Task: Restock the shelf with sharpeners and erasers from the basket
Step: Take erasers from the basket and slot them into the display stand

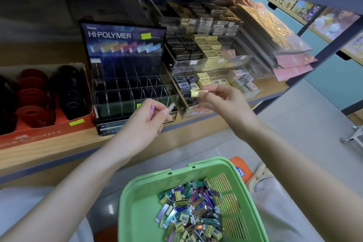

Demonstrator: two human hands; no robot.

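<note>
While the left hand [143,122] pinches a purple eraser [152,112] and a silvery eraser [171,106] in its fingertips, the right hand [220,102] pinches a gold eraser [198,93]. Both are raised just before the shelf [59,144]. The slotted display [125,84] stands at eleven o'clock from the left hand, the clear trays [208,61] at twelve from the right. At six o'clock the green basket [137,212] holds the heap of erasers [192,212]. This looks like the slotting step. Next, each piece must be turned on edge and slid into a narrow slot.
</note>
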